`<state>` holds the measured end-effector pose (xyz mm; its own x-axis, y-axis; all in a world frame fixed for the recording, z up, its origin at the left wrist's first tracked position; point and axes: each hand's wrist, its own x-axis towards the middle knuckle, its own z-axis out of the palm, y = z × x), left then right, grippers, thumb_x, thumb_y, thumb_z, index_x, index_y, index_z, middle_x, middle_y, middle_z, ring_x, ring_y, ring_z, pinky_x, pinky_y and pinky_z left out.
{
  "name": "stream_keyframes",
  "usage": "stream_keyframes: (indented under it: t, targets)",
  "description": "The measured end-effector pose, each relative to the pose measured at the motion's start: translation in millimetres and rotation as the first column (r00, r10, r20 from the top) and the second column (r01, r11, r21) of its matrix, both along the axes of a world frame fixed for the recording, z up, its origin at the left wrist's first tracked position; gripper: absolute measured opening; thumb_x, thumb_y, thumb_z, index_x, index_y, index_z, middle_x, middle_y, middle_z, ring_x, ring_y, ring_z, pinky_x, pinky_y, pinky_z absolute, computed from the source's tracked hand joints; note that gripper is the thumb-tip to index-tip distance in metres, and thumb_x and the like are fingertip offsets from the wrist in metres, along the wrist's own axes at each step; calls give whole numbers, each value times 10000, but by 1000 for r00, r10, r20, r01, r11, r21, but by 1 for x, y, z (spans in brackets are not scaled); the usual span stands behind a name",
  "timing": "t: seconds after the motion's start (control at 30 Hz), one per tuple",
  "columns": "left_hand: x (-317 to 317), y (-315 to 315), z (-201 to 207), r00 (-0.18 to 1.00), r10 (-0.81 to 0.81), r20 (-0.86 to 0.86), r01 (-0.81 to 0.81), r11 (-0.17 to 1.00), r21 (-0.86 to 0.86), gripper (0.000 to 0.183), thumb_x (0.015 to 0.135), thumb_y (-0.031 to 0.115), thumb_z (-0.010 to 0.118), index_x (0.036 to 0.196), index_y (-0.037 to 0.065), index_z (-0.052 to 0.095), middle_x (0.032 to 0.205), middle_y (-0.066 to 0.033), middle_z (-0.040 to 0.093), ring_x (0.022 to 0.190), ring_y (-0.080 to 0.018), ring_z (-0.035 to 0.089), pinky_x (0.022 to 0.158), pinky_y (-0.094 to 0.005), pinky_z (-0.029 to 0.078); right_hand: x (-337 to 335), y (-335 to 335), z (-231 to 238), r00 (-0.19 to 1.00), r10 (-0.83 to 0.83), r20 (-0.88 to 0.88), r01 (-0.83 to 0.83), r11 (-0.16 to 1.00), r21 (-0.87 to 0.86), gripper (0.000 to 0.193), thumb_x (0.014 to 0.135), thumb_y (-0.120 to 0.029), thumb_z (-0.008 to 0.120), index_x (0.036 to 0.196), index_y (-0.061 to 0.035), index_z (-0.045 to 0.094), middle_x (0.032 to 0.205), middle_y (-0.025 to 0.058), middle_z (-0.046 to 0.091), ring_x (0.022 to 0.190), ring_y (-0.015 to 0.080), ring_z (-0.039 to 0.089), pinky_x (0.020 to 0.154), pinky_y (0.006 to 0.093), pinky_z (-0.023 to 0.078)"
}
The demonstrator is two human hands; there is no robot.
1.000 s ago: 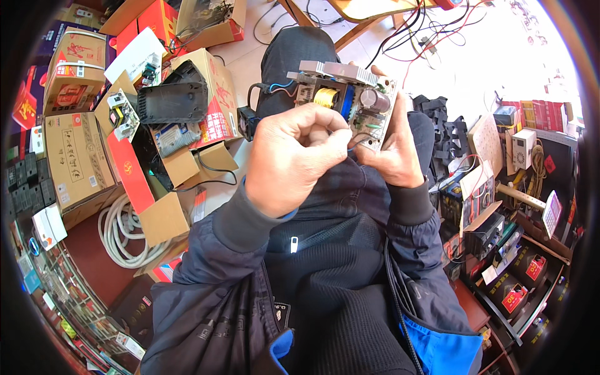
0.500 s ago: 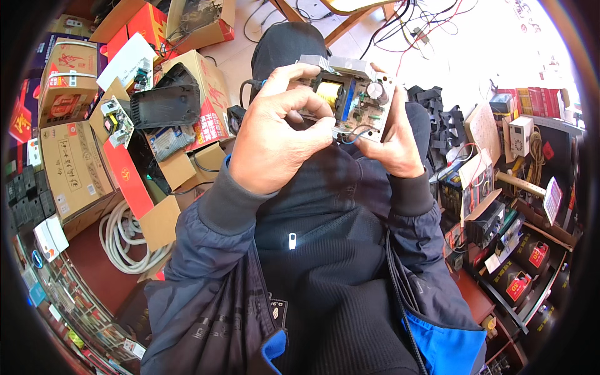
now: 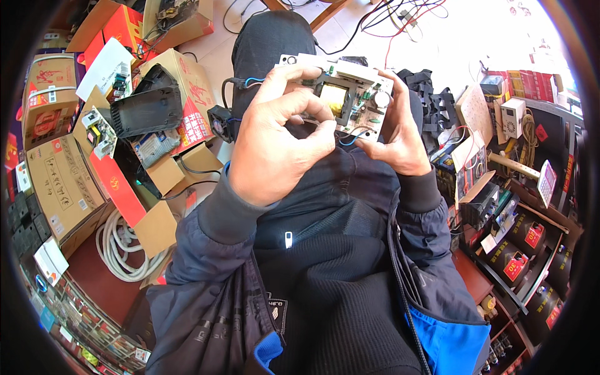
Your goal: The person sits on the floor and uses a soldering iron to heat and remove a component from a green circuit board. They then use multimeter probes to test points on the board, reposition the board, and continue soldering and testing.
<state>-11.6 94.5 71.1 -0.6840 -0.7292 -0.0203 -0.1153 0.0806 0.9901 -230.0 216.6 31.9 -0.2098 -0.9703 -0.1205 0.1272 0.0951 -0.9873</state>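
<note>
Above my lap I hold a circuit board [image 3: 369,116] in both hands. It carries a transformer [image 3: 334,100] with yellow winding, a pale heat sink, a round capacitor and small green parts. My left hand [image 3: 278,140] is closed at the board's left side, with fingertips near the transformer; its thumb and index finger are curled close together. My right hand [image 3: 403,144] grips the right edge, thumb at the near corner, fingers behind. Blue and black wires [image 3: 353,137] loop off the near edge. Left of my left hand, a small black fan [image 3: 220,122] hangs on wires by my knee.
At left, a black plastic housing [image 3: 147,112] and another circuit board [image 3: 99,132] lie on open cartons. A coiled white hose [image 3: 122,247] lies below them. Black straps [image 3: 431,103] are right of my leg. Cables [image 3: 387,25] run across the far floor; a hammer [image 3: 515,165] stands among boxes at right.
The board has tilted so its component side faces up more, showing more of the transformer. Both hands still hold it. The view has shifted slightly.
</note>
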Motion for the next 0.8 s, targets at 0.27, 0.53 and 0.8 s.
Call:
stream_keyframes:
  t: [0.27, 0.53, 0.8]
  targets:
    - [-2, 1, -2, 1000, 20, 18, -21, 999, 38, 106, 854, 11, 786, 952, 20, 746, 1472, -143, 620, 1270, -251, 648, 1000, -347, 515, -11, -1, -6, 990, 33, -135, -32, 999, 12, 1093, 757, -37, 918, 1634, -30, 266, 1663, 209, 469, 1522, 316, 503, 1269, 456, 410]
    - [-6, 7, -9, 999, 38, -16, -38, 999, 3, 105, 851, 3, 791, 947, 4, 749, 1480, -190, 611, 1331, -314, 645, 1145, -408, 474, -20, -5, -5, 936, 86, -341, -93, 996, -3, 1188, 697, -133, 997, 1634, -45, 272, 1582, 179, 503, 1475, 283, 515, 1238, 446, 434]
    - [-11, 2, -6, 998, 55, -17, -56, 996, -75, 103, 844, 15, 798, 933, -13, 754, 1416, -218, 618, 1114, -276, 726, 1011, -369, 556, -15, -7, -5, 980, -9, -200, 5, 1000, -18, 1120, 696, -157, 997, 1618, -19, 376, 1521, 162, 577, 1447, 270, 556, 1260, 435, 404]
